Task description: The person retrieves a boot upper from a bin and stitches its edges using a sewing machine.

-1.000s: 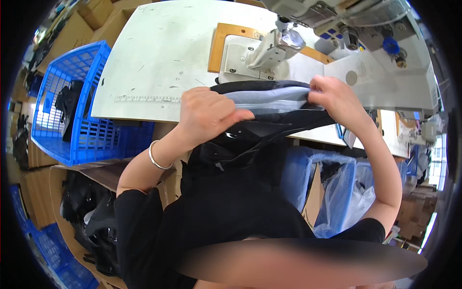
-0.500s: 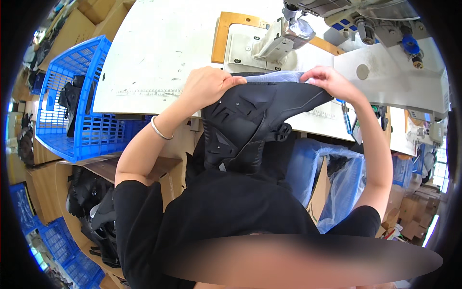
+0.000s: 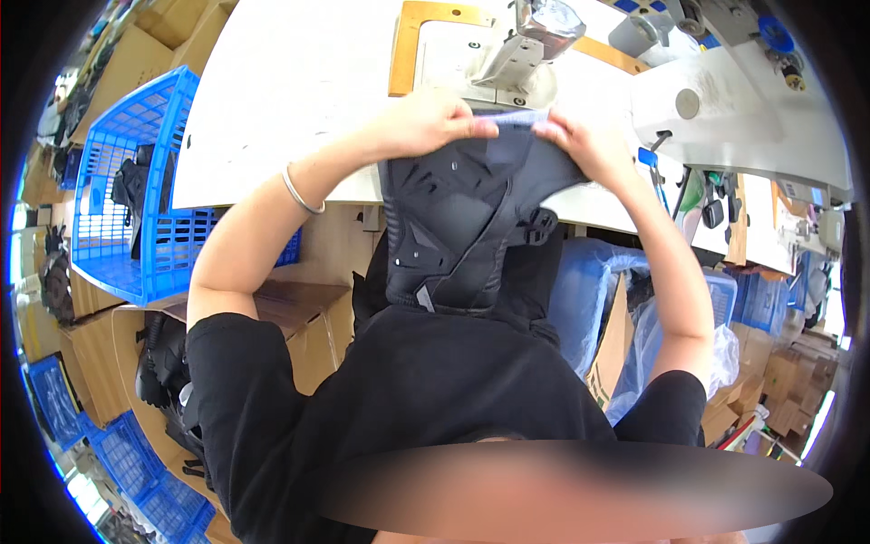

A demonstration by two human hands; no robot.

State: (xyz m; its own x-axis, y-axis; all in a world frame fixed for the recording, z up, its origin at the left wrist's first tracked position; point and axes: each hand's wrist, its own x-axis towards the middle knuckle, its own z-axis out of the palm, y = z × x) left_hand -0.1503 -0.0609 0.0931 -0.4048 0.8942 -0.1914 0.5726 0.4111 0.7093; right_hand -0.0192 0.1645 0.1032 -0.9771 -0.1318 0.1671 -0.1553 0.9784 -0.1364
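Pinching black boot (image 3: 444,213), left hand (image 3: 430,122), right hand (image 3: 587,145), white table (image 3: 294,86) beyond, blue crate (image 3: 151,218) beside

Head-worn, the left lens of a wide fisheye pair looks steeply down and forward; the black shirt (image 3: 462,376) looms close at lower centre, left hand (image 3: 437,123) and right hand (image 3: 584,143) farther off at upper centre, worktop (image 3: 290,91) beyond.

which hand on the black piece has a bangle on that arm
The left hand: a silvery bangle rings that forearm near the wrist. The right hand, also gripping the black boot-shaped piece at its top edge, has a bare wrist.
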